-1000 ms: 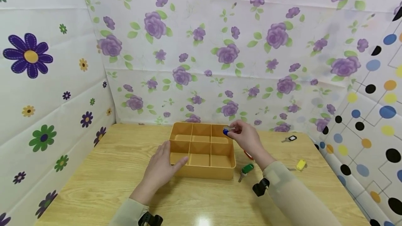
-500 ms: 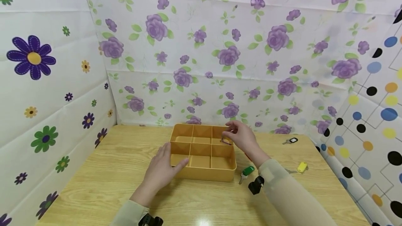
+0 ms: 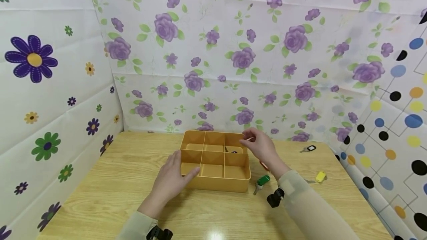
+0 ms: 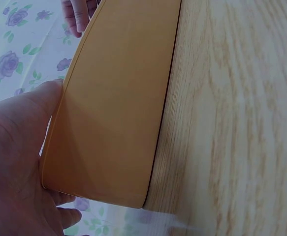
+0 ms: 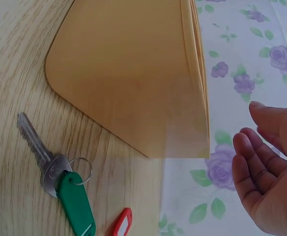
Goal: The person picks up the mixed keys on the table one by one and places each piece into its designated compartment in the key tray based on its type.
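A tan six-compartment organizer box [image 3: 218,183] stands on the table. My left hand [image 3: 171,177] rests at its front left corner, fingers along the left side and thumb across the front rim. A key with a dark blue tag [image 3: 233,152] lies in the back right compartment, partly hidden by the divider. My right hand [image 3: 261,145] hovers over the box's right rim near that compartment, holding nothing. In the right wrist view its fingers [image 5: 251,162] are loosely bent, apart from the thumb. A key with a green tag [image 3: 263,180] lies right of the box.
A red tag [image 3: 264,165] lies partly under my right forearm. Farther right on the wooden table [image 3: 110,195] are a yellow-tagged key [image 3: 320,176] and a black-tagged key [image 3: 311,148]. Flowered cloth [image 3: 217,58] hangs behind the table.
My right hand lowered the blue-tagged key into the back right compartment, let it go, and drew back slightly up and right. My left hand stayed on the box.
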`<state>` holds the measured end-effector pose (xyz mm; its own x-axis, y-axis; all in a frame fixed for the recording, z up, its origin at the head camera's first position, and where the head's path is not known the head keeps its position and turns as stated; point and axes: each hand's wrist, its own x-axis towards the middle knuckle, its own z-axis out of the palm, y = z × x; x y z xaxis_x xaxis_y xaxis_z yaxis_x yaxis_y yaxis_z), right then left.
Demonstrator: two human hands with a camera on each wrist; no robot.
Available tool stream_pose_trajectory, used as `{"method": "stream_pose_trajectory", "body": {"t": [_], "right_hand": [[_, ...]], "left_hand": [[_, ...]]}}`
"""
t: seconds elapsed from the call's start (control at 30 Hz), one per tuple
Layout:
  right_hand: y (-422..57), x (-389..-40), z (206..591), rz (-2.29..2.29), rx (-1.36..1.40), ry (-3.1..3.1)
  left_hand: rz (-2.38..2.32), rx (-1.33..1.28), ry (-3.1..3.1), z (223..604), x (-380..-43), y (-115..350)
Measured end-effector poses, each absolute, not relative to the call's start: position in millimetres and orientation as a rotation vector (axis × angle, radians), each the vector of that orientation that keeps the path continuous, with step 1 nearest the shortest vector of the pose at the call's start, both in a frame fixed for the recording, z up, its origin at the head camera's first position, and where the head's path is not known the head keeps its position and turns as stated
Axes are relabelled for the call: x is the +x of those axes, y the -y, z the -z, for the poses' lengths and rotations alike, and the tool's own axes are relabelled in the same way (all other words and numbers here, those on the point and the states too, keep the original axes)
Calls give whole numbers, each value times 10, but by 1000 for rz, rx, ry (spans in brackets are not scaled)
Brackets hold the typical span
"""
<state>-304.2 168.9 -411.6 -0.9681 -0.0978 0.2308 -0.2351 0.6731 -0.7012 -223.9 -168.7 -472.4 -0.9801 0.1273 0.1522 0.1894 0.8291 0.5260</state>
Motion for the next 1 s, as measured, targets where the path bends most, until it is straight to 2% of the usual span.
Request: {"method": "stream_pose_trajectory", "body": {"t": [1.0], "right_hand": [[-2256, -2774, 4106, -1006, 279, 2757]], "left_hand": [[845, -266, 2902, 4732, -2253, 1679]]}}
